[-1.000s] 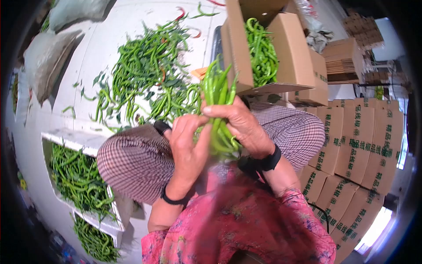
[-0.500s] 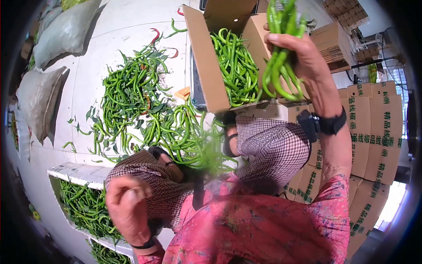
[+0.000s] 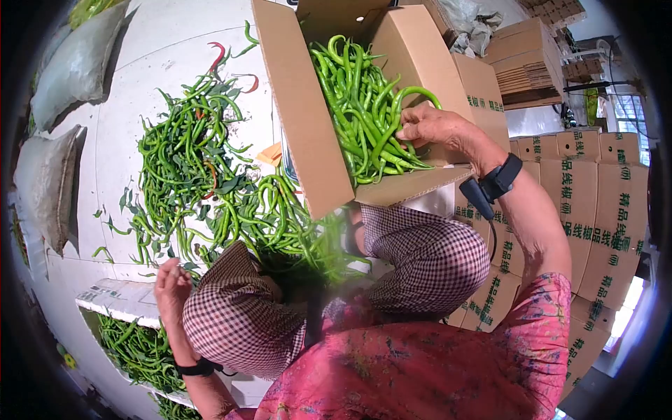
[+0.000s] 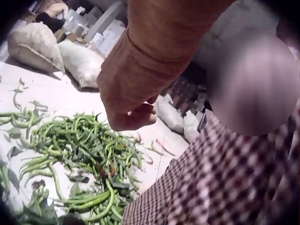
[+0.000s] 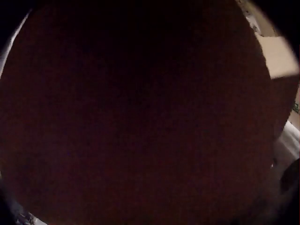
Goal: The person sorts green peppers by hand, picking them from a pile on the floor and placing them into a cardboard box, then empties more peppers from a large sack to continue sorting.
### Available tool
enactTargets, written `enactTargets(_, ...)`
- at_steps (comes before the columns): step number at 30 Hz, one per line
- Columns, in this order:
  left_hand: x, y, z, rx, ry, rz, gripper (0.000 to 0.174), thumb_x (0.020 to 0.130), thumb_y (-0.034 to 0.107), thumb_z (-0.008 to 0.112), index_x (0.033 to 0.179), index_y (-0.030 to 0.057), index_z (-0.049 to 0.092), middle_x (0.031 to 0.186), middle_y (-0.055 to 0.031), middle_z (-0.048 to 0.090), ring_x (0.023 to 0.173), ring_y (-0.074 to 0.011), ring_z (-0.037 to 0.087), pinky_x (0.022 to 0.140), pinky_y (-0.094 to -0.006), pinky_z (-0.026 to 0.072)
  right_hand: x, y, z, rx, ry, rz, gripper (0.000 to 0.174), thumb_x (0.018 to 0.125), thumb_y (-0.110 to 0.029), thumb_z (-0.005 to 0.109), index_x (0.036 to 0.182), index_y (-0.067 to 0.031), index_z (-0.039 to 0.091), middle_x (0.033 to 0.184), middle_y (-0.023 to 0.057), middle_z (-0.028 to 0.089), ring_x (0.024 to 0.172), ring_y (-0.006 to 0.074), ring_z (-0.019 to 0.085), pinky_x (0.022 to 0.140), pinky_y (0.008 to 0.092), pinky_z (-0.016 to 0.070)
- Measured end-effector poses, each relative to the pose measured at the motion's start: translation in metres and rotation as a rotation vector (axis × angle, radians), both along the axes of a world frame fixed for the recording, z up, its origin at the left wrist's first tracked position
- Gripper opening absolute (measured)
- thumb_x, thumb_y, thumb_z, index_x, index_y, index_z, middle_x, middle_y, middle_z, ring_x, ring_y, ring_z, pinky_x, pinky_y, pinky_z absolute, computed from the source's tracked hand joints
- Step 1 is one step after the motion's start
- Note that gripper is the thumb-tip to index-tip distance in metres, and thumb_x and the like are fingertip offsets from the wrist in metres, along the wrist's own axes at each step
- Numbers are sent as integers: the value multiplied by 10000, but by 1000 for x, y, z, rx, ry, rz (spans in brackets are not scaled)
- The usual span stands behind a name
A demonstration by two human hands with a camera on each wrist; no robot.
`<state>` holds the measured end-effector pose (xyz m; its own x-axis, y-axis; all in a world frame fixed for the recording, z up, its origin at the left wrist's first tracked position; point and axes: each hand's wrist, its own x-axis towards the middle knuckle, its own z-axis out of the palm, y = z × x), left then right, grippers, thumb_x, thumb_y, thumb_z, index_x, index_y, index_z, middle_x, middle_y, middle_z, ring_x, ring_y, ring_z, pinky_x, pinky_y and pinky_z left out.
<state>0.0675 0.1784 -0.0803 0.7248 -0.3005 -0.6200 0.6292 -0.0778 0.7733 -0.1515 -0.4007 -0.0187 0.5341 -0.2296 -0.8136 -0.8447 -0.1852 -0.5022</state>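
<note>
My right hand (image 3: 448, 133) reaches over the near side of the open cardboard box (image 3: 304, 119), its curled fingertips holding the edge of the green peppers (image 3: 357, 91) inside. One long pepper arches above those fingers. My left hand (image 3: 171, 285) hangs near my knee, fingers loosely curled and holding nothing. In the left wrist view the same left hand (image 4: 126, 103) is in the air above the loose pepper pile (image 4: 89, 145). A dark surface covers most of the right wrist view, and the right hand's fingers cannot be made out there.
The loose pile (image 3: 182, 147) with leaves and red peppers lies on the floor left of the box. A white crate (image 3: 115, 301) of peppers stands at lower left. Sacks (image 3: 73, 66) lie at upper left; stacked cartons (image 3: 574, 210) are on the right.
The right hand has carried a bunch of peppers from my lap up and down into the box. My left hand has let go of the bunch and moved away to the left.
</note>
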Motion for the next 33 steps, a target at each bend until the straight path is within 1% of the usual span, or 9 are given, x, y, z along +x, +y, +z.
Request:
enactTargets(5,-42,-52,-21,171,252,-43,124,953,93,559,1046,20,595,881,-63,667,748,-125,615,704,-285,529,17,27,31,-106,-72,24,348,908,-189,622,1186,5,540,881,44,582,844,147,576,763,280,502)
enactTargets(9,-47,-68,-28,83,296,-129,106,948,100,567,1013,33,618,848,-34,647,724,-104,586,661,-263,501,27,33,25,183,-64,146,286,921,-153,595,1160,2,570,960,59,618,887,126,600,771,281,499)
enactTargets(13,-46,-71,-52,99,247,-171,104,939,103,575,1003,37,624,841,-27,638,718,-101,575,650,-260,490,13,16,21,-21,-36,73,303,906,-179,630,1138,13,592,937,104,668,875,189,652,801,319,515)
enactTargets(15,-50,-70,-66,110,227,-192,103,934,104,579,998,39,627,837,-23,633,714,-99,569,644,-258,484,5,20,31,-462,-74,536,348,862,-199,675,1106,33,591,887,159,680,879,256,668,798,349,517)
enactTargets(16,-50,-70,-76,115,215,-203,103,931,105,581,996,41,628,836,-22,631,713,-98,567,641,-257,482,6,28,42,-449,-64,441,403,809,-222,726,1088,33,584,897,197,679,897,320,665,799,389,509)
enactTargets(21,-58,-43,-114,167,142,-207,100,919,109,591,983,46,635,827,-13,620,704,-94,553,627,-253,468,21,53,44,-517,-308,410,335,757,-182,752,980,-5,574,815,157,648,792,354,637,700,423,482)
enactTargets(23,-61,-37,-133,170,117,-217,100,914,111,595,979,48,638,823,-9,615,701,-93,547,621,-252,462,29,52,32,-587,-244,672,336,745,-157,779,953,-12,558,814,134,650,801,305,637,710,390,487)
enactTargets(27,-70,-36,-174,165,79,-247,98,904,114,603,969,53,644,816,-2,606,694,-89,536,609,-249,451,23,18,37,-210,-197,193,152,847,-114,667,970,-30,636,821,-10,619,793,83,554,734,257,460)
enactTargets(33,-70,-52,-224,153,12,-317,96,890,119,615,954,60,653,805,8,593,684,-85,519,592,-244,434,9,12,47,-292,-78,106,314,895,-210,636,1138,-14,603,975,48,636,939,125,579,861,268,465)
